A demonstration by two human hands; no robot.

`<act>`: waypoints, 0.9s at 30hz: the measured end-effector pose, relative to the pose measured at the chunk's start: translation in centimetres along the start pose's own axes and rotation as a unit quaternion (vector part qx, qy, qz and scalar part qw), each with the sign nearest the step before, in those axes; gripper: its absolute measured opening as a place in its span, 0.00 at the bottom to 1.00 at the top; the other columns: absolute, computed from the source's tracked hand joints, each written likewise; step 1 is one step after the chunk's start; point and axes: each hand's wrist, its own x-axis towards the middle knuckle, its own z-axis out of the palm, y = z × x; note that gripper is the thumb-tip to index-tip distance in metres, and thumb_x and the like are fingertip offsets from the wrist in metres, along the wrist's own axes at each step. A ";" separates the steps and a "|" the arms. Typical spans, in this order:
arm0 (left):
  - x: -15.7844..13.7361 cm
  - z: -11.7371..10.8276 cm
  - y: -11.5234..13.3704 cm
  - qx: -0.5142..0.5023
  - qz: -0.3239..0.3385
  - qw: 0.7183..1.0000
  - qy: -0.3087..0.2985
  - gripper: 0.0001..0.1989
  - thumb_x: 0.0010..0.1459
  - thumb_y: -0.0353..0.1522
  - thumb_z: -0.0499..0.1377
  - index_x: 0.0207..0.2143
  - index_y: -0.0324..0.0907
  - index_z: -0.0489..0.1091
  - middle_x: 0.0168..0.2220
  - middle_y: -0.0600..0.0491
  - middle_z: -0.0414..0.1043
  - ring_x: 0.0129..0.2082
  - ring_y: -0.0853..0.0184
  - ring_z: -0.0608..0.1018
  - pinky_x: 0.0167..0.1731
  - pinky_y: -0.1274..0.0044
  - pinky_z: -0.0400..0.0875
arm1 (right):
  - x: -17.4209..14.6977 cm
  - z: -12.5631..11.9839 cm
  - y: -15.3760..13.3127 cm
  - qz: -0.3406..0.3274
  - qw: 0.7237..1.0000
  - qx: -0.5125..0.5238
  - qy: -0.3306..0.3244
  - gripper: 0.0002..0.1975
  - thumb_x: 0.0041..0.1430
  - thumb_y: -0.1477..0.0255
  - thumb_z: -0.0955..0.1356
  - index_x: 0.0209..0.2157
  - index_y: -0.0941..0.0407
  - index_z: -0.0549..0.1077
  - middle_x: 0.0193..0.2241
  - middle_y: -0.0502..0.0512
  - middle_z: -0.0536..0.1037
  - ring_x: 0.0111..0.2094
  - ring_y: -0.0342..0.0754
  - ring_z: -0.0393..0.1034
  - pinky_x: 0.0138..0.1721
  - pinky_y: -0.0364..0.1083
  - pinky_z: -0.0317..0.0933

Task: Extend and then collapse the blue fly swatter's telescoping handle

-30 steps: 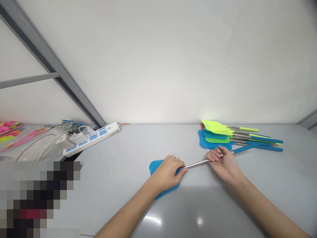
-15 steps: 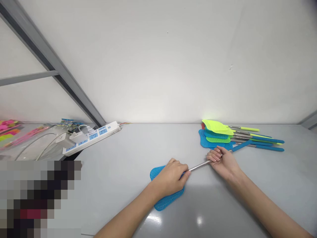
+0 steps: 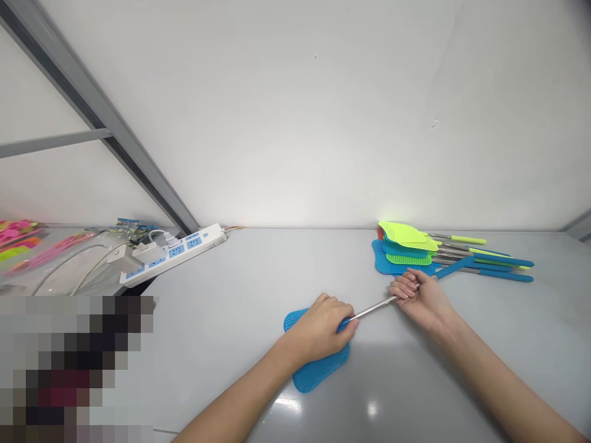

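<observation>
A blue fly swatter (image 3: 318, 372) with a metal rod is held between both hands, low over the grey table. My left hand (image 3: 323, 326) is closed round the neck where the blue head meets the rod, hiding the middle of the head. Farther along, my right hand (image 3: 418, 298) wraps the rod near the blue grip, its fingers curled upward. The grip's end reaches over a pile of blue and yellow-green fly swatters (image 3: 406, 237), whose handles point right.
At the left lies a white power strip (image 3: 173, 255) with plugs and cables. Beyond it are pink and yellow items (image 3: 23, 237) in clear plastic. A grey metal frame (image 3: 111, 132) slants down to the table (image 3: 221, 344) beside the white wall. The lower left corner is pixelated.
Both hands keep their hold on the fly swatter with hardly any movement. The whole view has shifted very slightly, and the swatter's head lies at a marginally different tilt.
</observation>
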 end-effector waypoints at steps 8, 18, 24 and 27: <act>0.1 0.0 -0.1 -0.016 -0.004 1.000 -0.007 0.11 0.56 0.35 0.45 0.25 0.41 0.61 0.25 0.56 0.65 0.29 0.71 0.67 0.35 0.77 0.57 | 0.0 0.0 -0.5 -0.002 1.000 -0.010 0.008 0.13 0.50 0.79 0.57 0.17 0.55 0.47 0.12 0.41 0.44 0.11 0.37 0.43 0.10 0.38 0.44; 0.1 0.1 -0.2 -0.028 -0.004 1.000 0.002 0.11 0.56 0.35 0.45 0.25 0.41 0.60 0.25 0.56 0.65 0.29 0.71 0.66 0.34 0.77 0.56 | 0.0 0.0 -0.7 -0.005 1.000 -0.015 0.002 0.13 0.49 0.79 0.57 0.17 0.55 0.46 0.12 0.41 0.43 0.11 0.37 0.42 0.10 0.38 0.44; 0.0 -0.1 -0.3 -0.044 -0.015 0.999 0.015 0.11 0.55 0.39 0.46 0.28 0.42 0.62 0.28 0.55 0.64 0.32 0.70 0.65 0.36 0.77 0.57 | 0.0 0.0 -1.3 -0.015 1.000 -0.014 0.002 0.13 0.48 0.80 0.57 0.17 0.55 0.47 0.12 0.41 0.43 0.11 0.36 0.42 0.10 0.38 0.44; 0.0 -0.4 -0.3 -0.060 -0.037 0.997 0.034 0.11 0.53 0.40 0.48 0.31 0.43 0.63 0.31 0.54 0.63 0.34 0.69 0.65 0.38 0.75 0.56 | 0.0 0.0 -1.8 -0.020 1.000 -0.014 0.001 0.13 0.48 0.80 0.58 0.17 0.55 0.47 0.12 0.41 0.44 0.11 0.37 0.41 0.10 0.38 0.43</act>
